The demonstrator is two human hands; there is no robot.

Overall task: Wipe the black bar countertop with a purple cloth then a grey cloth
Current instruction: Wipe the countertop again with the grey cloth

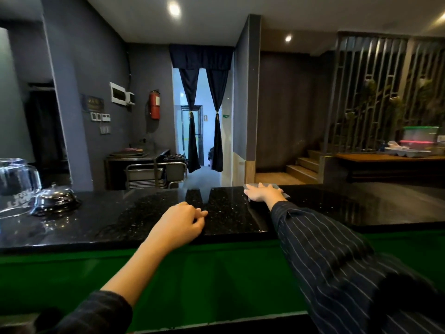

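Observation:
The black speckled bar countertop (pixel 226 213) runs across the middle of the view. My right hand (pixel 262 192) lies flat, fingers spread, pressing a grey cloth (pixel 285 194) onto the counter's far edge; only thin strips of the cloth show around the hand. My left hand (pixel 179 224) rests on the counter's near edge with fingers loosely curled and nothing in it. No purple cloth is in view.
A silver call bell (pixel 56 200) and an upturned glass bowl (pixel 15 184) stand on the counter at the left. A green panel (pixel 192 280) sits below the counter's near edge. Beyond are a metal trolley (pixel 149 172), a curtained doorway and steps.

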